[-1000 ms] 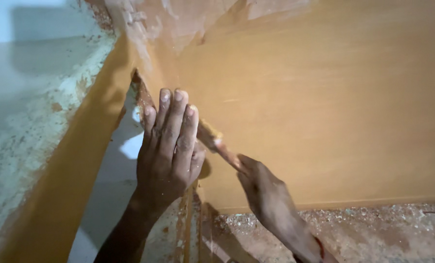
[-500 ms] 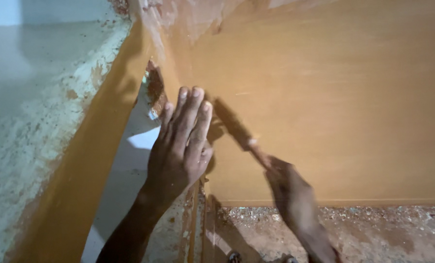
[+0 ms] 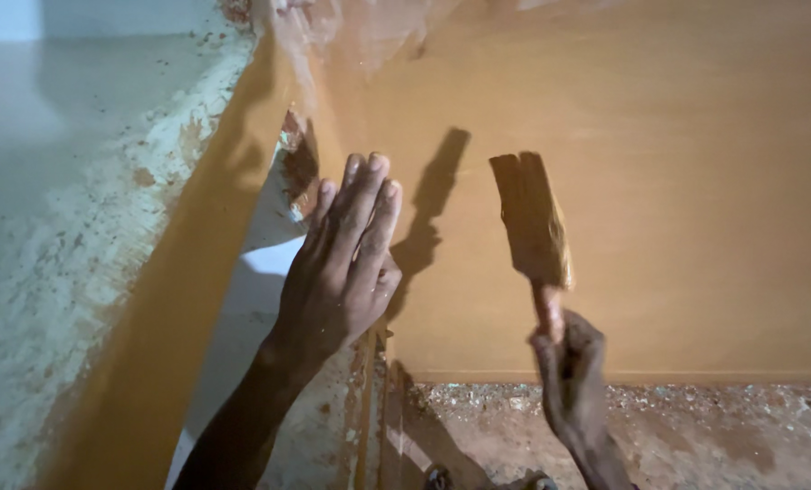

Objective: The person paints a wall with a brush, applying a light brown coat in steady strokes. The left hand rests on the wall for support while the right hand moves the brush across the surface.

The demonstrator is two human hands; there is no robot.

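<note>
The right hand (image 3: 570,381) is wrapped tight around the handle of a flat paintbrush (image 3: 532,222), fingers pressed together on the grip. The brush sits against the tan wall panel (image 3: 678,200), right of the left hand and above the right fist. Its long axis runs nearly upright, tilted slightly left at the top, with the bristle end pointing up and the handle pointing down into the fist. The left hand (image 3: 346,263) lies flat, palm down, fingers straight and close together, pressed near the corner where the panel meets the painted edge strip (image 3: 196,272); it grips nothing.

Judging by the colour, the broad face of the panel already carries an even tan coat, and the slanted strip to the left is coated too. The top near the corner (image 3: 333,36) looks pale and patchy, so that part seems unfinished. The whitish surface (image 3: 78,181) at far left is speckled and bare, and the reddish floor (image 3: 659,426) below shows spatter and grit, apparently unpainted
</note>
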